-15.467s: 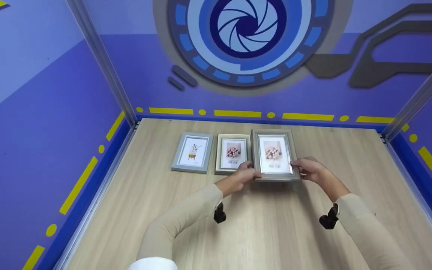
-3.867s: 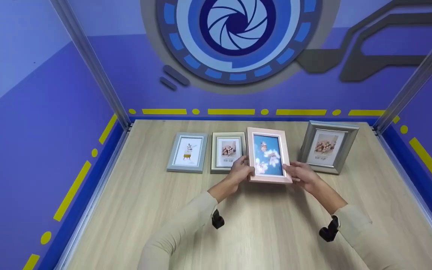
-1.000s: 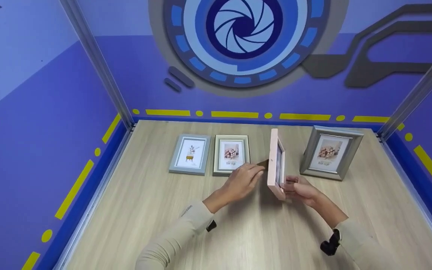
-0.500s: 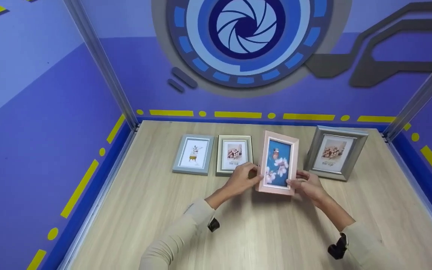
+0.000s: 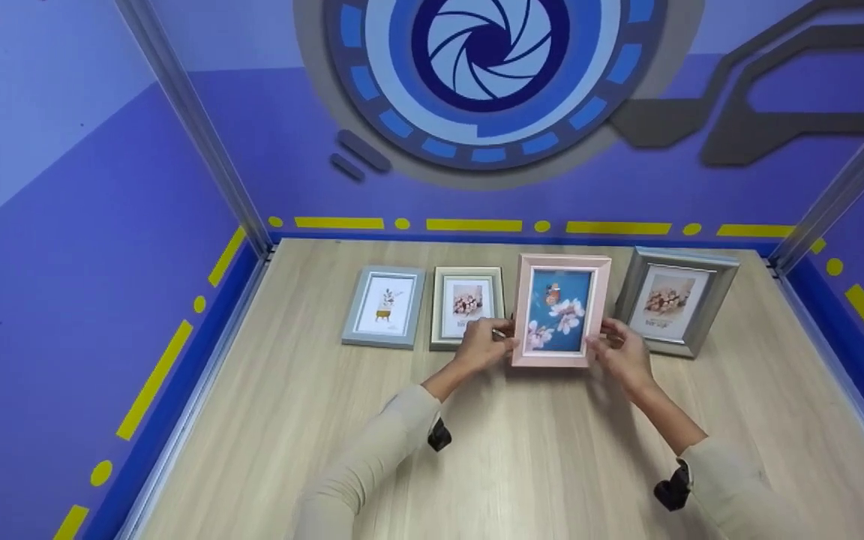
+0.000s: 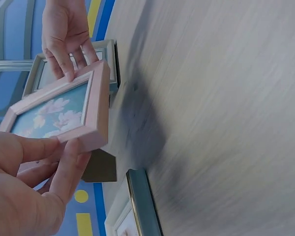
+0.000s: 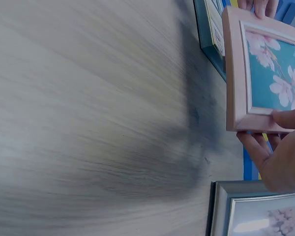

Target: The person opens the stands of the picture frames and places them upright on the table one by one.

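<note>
A pink picture frame [image 5: 561, 361] with a blossom picture is tilted upright between both hands, its bottom edge raised over the table. My left hand [image 5: 483, 346] pinches its left side, thumb in front and fingers behind. On the opposite side my right hand [image 5: 625, 358] grips it the same way. Behind the pink frame a dark stand flap [image 6: 101, 167] sticks out in the left wrist view. Close to my left hand lies a gold picture frame [image 5: 469, 300]; a larger grey-brown picture frame [image 5: 691, 334] stands upright just behind my right hand.
A light blue picture frame [image 5: 383, 306] lies at the far left of the row on the wooden table [image 5: 537, 465]. Behind the row rises a purple-blue wall [image 5: 267, 150], with metal posts [image 5: 192, 127] at the corners.
Earlier the grey-brown frame was in both hands; it now stands at the right. The pink frame, turned sideways a second ago with the left hand at its back, now faces front, gripped at both sides.
</note>
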`<state>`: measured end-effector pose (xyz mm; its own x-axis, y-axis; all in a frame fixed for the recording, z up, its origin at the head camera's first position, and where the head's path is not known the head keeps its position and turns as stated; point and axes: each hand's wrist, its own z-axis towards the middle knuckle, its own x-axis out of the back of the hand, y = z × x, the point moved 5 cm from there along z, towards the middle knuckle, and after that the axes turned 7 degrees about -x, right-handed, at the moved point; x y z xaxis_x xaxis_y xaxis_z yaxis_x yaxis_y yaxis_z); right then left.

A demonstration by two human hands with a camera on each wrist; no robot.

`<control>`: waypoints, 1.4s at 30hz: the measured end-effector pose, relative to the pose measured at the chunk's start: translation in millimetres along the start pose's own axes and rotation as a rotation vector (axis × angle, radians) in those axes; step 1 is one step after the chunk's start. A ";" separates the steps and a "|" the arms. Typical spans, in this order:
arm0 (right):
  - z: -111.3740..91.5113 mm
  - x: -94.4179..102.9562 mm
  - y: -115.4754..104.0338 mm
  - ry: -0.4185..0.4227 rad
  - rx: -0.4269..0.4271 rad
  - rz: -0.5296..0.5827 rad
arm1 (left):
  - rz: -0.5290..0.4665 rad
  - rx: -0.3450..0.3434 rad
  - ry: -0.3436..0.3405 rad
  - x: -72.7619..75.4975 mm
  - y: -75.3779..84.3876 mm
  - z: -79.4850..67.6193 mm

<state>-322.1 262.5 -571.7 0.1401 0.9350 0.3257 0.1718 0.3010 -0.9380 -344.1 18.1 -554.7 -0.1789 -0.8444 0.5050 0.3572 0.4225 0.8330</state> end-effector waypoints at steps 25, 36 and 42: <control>31.8 -13.2 9.5 0.029 0.017 0.032 | 0.150 -0.020 0.131 -34.9 -30.1 60.8; 30.8 -13.1 10.6 0.035 0.010 0.050 | 0.250 -0.023 0.085 -39.2 -25.1 67.9; 28.2 -12.8 12.3 0.004 -0.008 0.030 | 0.195 -0.039 0.037 -43.4 -27.0 62.7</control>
<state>-349.3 259.6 -590.8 0.1495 0.9428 0.2978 0.1756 0.2711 -0.9464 -403.5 64.0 -584.9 -0.0698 -0.7595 0.6467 0.4174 0.5666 0.7105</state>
